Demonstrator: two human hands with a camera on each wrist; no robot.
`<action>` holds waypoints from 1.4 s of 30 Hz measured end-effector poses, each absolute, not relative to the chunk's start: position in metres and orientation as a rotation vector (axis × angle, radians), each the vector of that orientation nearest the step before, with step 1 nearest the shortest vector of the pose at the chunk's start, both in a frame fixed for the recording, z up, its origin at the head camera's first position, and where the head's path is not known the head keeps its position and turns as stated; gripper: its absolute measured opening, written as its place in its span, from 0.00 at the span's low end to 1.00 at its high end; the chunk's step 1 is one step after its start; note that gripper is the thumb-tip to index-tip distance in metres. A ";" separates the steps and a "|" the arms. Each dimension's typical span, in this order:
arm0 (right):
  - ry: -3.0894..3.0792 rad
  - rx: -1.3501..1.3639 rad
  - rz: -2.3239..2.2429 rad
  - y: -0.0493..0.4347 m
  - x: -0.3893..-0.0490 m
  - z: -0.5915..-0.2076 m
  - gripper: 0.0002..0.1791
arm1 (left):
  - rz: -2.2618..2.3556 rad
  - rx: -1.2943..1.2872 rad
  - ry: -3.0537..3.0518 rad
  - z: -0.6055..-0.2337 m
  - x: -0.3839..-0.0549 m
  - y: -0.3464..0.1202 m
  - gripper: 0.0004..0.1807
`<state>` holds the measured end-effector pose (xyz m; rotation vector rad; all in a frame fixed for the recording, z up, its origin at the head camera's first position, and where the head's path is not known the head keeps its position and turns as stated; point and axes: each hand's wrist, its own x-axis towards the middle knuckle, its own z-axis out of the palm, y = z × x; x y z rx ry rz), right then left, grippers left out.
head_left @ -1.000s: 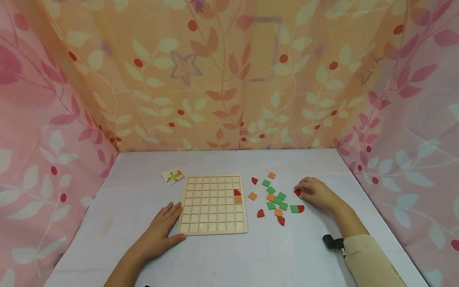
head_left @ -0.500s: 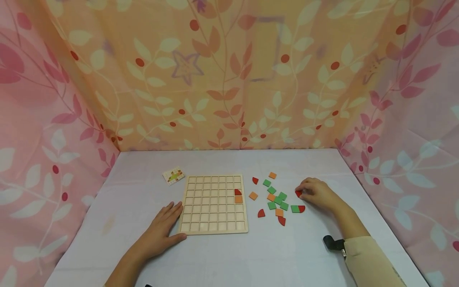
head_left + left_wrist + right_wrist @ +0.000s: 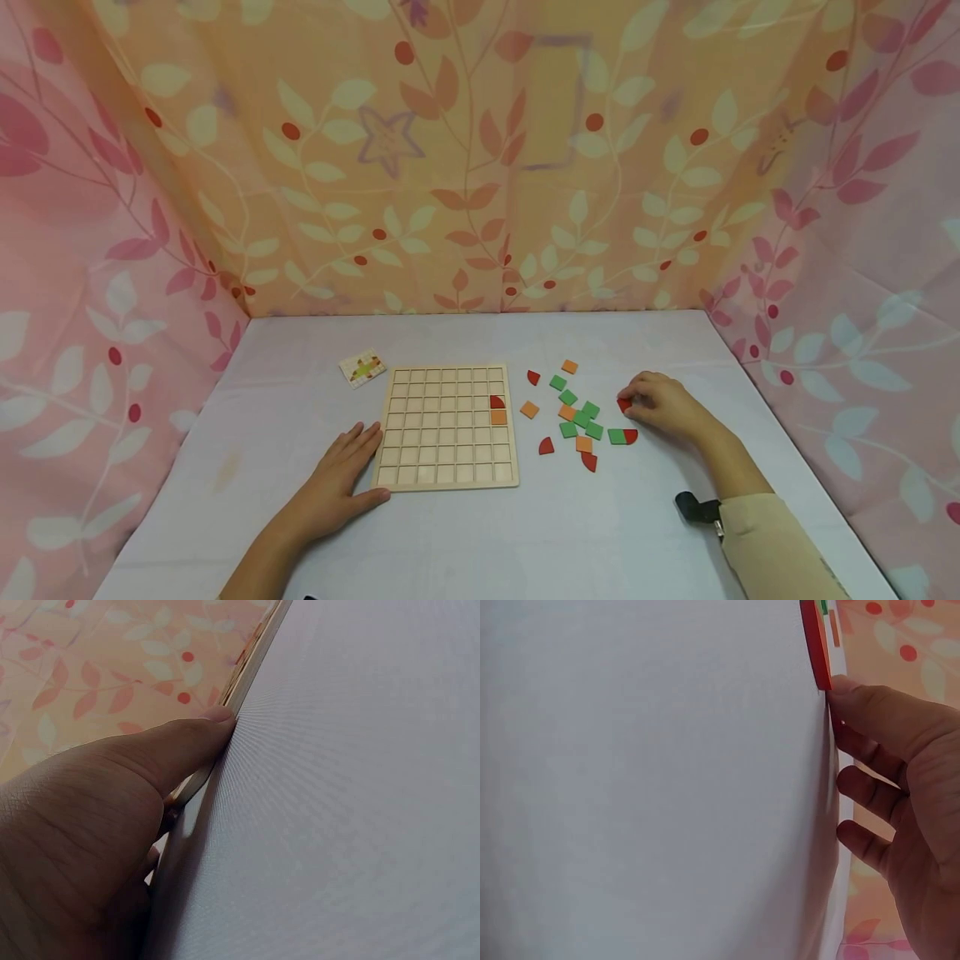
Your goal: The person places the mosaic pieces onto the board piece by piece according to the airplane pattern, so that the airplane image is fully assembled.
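A square wooden grid board (image 3: 442,486) lies on the white table. My left hand (image 3: 337,487) rests at its left side, fingers stretched along the edge and thumb at the near corner; in the left wrist view the thumb (image 3: 187,742) touches the board's rim (image 3: 251,671). One red quarter-circle tile (image 3: 497,402) and an orange square tile (image 3: 498,417) sit in the grid's right column. Off to the right, my right hand (image 3: 660,404) pinches another red quarter-circle tile (image 3: 623,406) at the table surface. Fingers partly hide that tile.
Between board and right hand lie several loose tiles: green squares (image 3: 581,419), orange squares (image 3: 529,409) and red quarter-circles (image 3: 546,446). A small pattern card (image 3: 362,367) is behind the board's far left corner. Floral curtains (image 3: 465,167) enclose the table (image 3: 480,550).
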<state>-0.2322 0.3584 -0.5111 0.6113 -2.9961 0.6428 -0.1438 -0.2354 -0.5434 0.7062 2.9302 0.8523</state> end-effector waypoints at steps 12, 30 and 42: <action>-2.990 0.567 0.574 0.351 -0.228 -0.510 0.11 | 0.854 0.729 2.937 -0.544 -0.144 -0.236 0.53; -2.955 0.560 0.761 0.326 -0.224 -0.486 0.13 | 0.849 0.736 2.952 -0.545 -0.144 -0.236 0.53; -2.872 0.650 0.856 0.277 -0.217 -0.454 0.15 | 0.816 0.715 2.931 -0.549 -0.147 -0.239 0.54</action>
